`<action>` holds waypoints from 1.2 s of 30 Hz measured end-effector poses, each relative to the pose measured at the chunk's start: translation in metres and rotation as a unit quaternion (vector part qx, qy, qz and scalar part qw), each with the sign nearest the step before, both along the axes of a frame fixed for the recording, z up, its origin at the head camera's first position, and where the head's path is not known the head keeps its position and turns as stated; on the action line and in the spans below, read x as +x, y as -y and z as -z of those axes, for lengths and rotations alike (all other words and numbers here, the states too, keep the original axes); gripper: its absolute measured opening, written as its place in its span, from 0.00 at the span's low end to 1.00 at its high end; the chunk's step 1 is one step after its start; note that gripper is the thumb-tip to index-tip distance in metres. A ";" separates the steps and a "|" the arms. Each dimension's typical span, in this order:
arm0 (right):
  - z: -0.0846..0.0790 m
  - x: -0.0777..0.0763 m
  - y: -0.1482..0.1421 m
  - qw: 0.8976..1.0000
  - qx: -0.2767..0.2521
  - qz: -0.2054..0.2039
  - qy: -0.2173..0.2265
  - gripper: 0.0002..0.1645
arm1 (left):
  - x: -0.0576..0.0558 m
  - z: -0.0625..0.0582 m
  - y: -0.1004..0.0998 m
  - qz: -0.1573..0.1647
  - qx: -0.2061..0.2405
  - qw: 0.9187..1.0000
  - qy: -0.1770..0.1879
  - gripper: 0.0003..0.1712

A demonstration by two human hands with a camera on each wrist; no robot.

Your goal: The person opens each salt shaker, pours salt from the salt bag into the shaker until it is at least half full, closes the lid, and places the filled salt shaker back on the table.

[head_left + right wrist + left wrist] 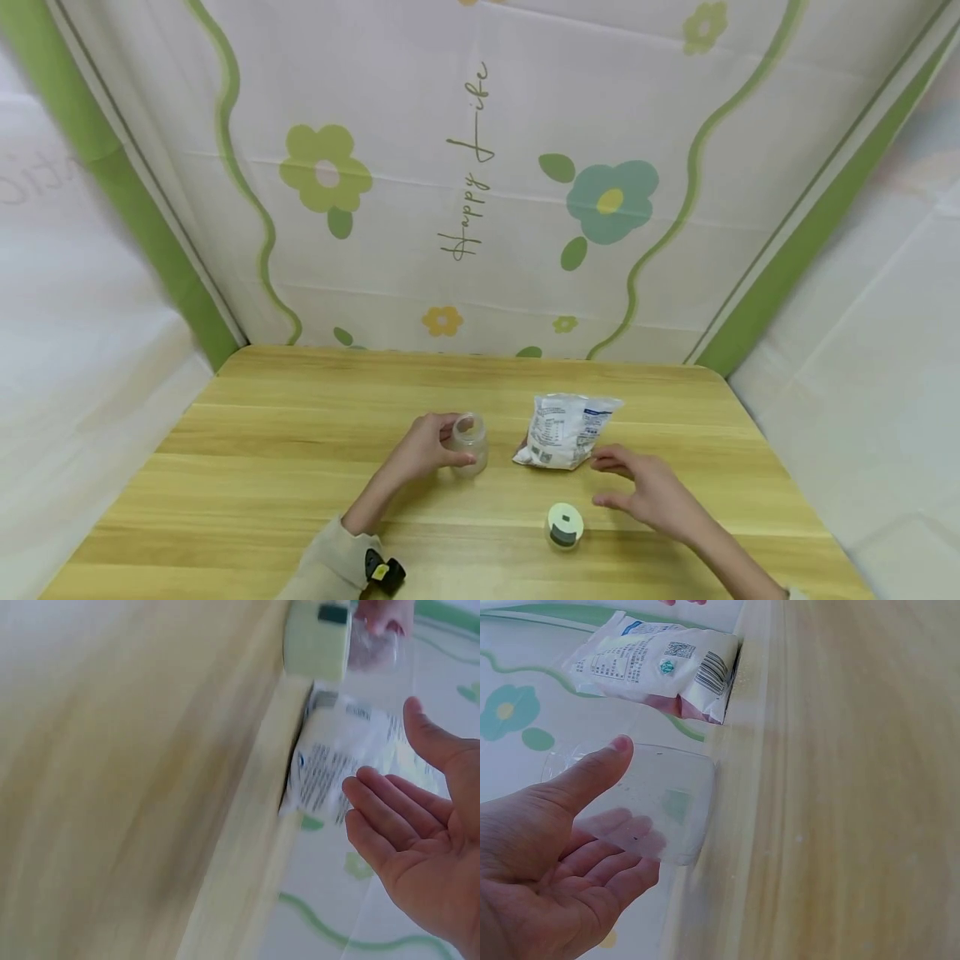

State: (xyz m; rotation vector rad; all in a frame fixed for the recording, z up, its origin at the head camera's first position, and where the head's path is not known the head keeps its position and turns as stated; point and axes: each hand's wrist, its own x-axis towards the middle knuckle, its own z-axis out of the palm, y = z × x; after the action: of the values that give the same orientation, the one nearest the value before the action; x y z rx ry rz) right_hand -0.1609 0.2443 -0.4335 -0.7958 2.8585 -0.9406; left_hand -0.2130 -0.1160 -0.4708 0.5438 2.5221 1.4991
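My left hand (433, 448) holds a clear, uncapped jar (470, 461) standing on the table, thumb on the near side and fingers round the far side. In the left wrist view the fingers show through the jar's wall (679, 799). To the jar's right, a white printed bag (558, 433) stands slightly slumped. Its barcode faces the left wrist view. Close by the bag's right side is my right hand (648, 492), thumb and fingers apart with nothing between them. A pale green round lid-like piece (564, 525) with a dark patch sits nearer me.
The wooden table (262, 467) ends at a white curtain (405, 275) with flowers and lettering. White side curtains with green bands (810, 258) flank it. A black strap-on device (385, 572) sits at my left sleeve.
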 end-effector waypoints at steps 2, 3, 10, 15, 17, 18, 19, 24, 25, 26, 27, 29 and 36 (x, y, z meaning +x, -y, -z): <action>-0.001 -0.005 -0.006 1.000 -0.004 0.021 0.005 0.33 | 0.000 0.000 0.000 0.001 0.000 1.000 0.000 0.35; -0.001 -0.008 -0.008 0.999 -0.008 0.031 0.005 0.32 | 0.000 -0.001 0.000 0.002 0.001 1.000 0.000 0.35; 0.003 -0.025 -0.019 0.998 -0.018 0.068 -0.001 0.35 | 0.000 0.000 0.000 -0.001 0.000 1.000 -0.001 0.35; 0.005 -0.033 -0.020 0.997 -0.010 0.077 -0.004 0.36 | -0.001 0.002 0.000 0.003 0.014 1.000 0.004 0.36; 0.008 -0.037 -0.020 0.997 -0.012 0.078 0.000 0.37 | -0.001 0.002 0.000 0.004 0.017 1.000 0.005 0.36; 0.009 -0.038 -0.020 0.997 -0.015 0.077 0.005 0.37 | -0.001 0.002 0.000 0.005 0.017 1.000 0.005 0.36; 0.011 -0.040 -0.019 0.997 -0.019 0.076 0.010 0.38 | -0.001 0.002 0.000 0.006 0.016 1.000 0.005 0.36; 0.020 -0.050 -0.017 0.996 -0.044 0.058 0.042 0.40 | -0.001 0.003 0.000 0.007 0.012 1.000 0.003 0.36; 0.021 -0.052 -0.016 0.996 -0.049 0.054 0.050 0.42 | -0.001 0.003 0.000 0.006 0.011 1.000 0.002 0.36; 0.022 -0.054 -0.015 0.996 -0.053 0.049 0.056 0.45 | -0.001 0.003 0.000 0.006 0.011 1.000 0.001 0.36; 0.024 -0.056 -0.014 0.996 -0.057 0.045 0.059 0.48 | -0.001 0.003 0.001 0.007 0.011 1.000 0.001 0.36; 0.025 -0.059 -0.013 0.995 -0.061 0.038 0.067 0.51 | -0.001 0.003 0.000 0.007 0.015 1.000 0.004 0.36; 0.035 -0.072 -0.008 0.989 -0.101 0.010 0.108 0.54 | -0.001 0.002 0.001 0.007 0.014 1.000 0.003 0.35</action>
State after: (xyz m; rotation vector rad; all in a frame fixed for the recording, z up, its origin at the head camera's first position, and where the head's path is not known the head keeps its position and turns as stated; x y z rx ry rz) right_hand -0.2325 0.2526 -0.4687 -0.6321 2.6203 -1.2516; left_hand -0.2140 -0.1167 -0.4732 0.5584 2.4911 1.5310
